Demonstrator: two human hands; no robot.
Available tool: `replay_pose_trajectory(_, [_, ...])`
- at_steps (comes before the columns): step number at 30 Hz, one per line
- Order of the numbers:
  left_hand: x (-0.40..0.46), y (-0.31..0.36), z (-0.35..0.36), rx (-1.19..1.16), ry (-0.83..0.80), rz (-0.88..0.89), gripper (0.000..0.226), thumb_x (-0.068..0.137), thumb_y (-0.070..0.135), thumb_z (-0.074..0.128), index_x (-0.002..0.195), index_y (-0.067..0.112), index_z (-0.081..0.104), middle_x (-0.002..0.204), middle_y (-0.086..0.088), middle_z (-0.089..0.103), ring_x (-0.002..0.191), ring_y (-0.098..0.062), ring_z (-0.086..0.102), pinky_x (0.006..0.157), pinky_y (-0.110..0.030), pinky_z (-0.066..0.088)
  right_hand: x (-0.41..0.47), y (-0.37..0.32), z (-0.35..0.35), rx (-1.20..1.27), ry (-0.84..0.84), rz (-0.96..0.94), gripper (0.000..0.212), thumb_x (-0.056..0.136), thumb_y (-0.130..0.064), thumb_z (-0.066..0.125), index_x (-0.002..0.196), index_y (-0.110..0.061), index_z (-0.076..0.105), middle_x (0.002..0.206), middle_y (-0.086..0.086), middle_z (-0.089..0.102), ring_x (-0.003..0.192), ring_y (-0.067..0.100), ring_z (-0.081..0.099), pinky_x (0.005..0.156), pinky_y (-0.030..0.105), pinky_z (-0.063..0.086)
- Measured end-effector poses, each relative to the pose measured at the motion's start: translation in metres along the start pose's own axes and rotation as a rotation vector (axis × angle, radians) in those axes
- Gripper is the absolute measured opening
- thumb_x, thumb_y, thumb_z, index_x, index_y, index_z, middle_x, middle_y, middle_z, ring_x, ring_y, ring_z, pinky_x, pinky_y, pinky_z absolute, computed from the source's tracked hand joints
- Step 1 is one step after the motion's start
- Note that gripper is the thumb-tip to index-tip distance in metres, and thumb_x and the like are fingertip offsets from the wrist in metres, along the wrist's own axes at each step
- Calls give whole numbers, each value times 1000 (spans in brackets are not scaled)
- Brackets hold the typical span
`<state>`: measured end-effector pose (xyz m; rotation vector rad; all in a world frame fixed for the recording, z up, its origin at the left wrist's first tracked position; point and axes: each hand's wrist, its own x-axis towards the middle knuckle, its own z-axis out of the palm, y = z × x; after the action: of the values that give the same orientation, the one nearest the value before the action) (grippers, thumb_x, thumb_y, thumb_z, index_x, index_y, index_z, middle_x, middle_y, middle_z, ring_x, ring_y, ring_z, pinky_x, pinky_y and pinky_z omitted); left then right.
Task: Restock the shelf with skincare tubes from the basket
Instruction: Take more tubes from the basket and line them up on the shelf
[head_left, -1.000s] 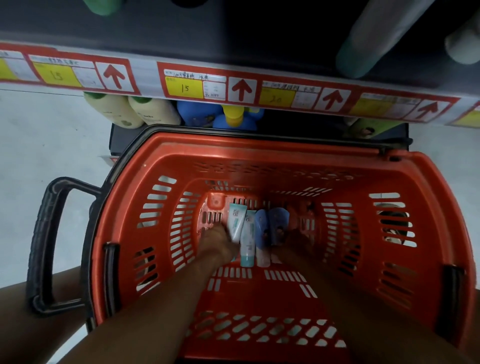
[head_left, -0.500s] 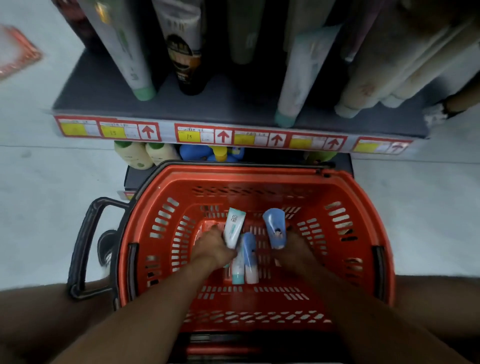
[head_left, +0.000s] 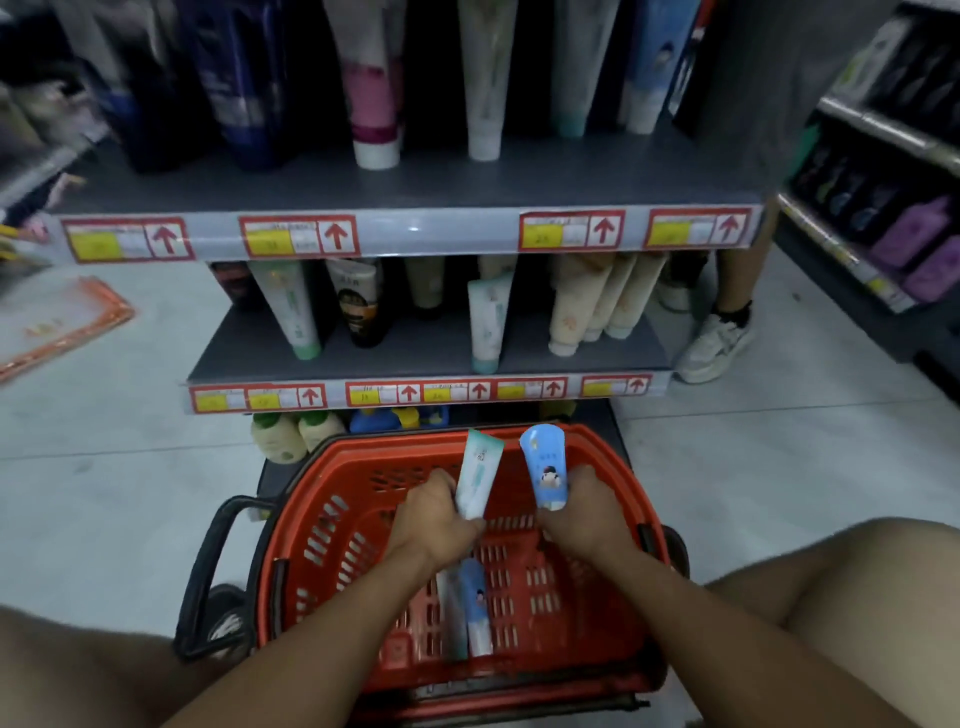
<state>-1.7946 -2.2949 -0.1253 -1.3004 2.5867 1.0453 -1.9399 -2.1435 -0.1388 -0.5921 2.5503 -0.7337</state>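
A red basket (head_left: 332, 499) with a black handle stands on the floor in front of me. My left hand (head_left: 434, 519) is shut on a white and teal tube (head_left: 478, 475), held upright above the basket. My right hand (head_left: 584, 512) grips a blue tube (head_left: 545, 467) with a cartoon figure, also upright. Two more tubes, a pale tube (head_left: 451, 618) and a blue and white tube (head_left: 477, 608), lie on the basket floor under my left wrist. Just beyond stands the grey shelf (head_left: 415, 356) with several standing tubes.
An upper shelf (head_left: 415, 182) carries taller tubes and bottles. Red price labels (head_left: 415, 395) run along both shelf edges. Bottles (head_left: 291, 436) stand on the lowest level behind the basket. A person's leg and white shoe (head_left: 714, 343) are at the right, by another rack (head_left: 883, 234).
Both hands have risen from the basket floor, each lifting a tube above the rim. The view has tilted up, bringing two shelf levels into sight.
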Motion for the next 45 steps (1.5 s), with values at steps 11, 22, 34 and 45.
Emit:
replay_pose_trajectory(11, [-39,85,-60,-121,262,238,42,72,40,83,94,25,51,93,6,69,77,-15,63,54,-24,40,-24,-45,-108,162,278,-153,37,72,-37,72,97,-20,51,89,0,63,76,21,62,54,31,43])
replay_pose_trajectory(22, [-67,185,-129,-213,474,426,46,72,46,84,99,29,50,91,13,62,82,-8,63,62,-28,51,-20,-96,-213,265,529,-279,46,70,-42,75,105,-26,50,100,-4,66,89,18,66,73,40,58])
replay_pose_trajectory(34, [-33,265,-172,-245,573,522,47,71,49,83,93,30,45,87,12,61,80,-4,61,56,-24,46,29,-128,-285,286,652,-349,46,73,-46,71,108,-31,47,101,-7,65,89,16,66,72,44,59])
replay_pose_trajectory(45, [41,305,-186,-271,632,426,50,76,45,85,103,23,49,95,7,63,88,-15,63,63,-23,41,102,-145,-298,277,640,-370,46,79,-41,76,113,-28,48,108,-4,68,92,15,67,73,40,59])
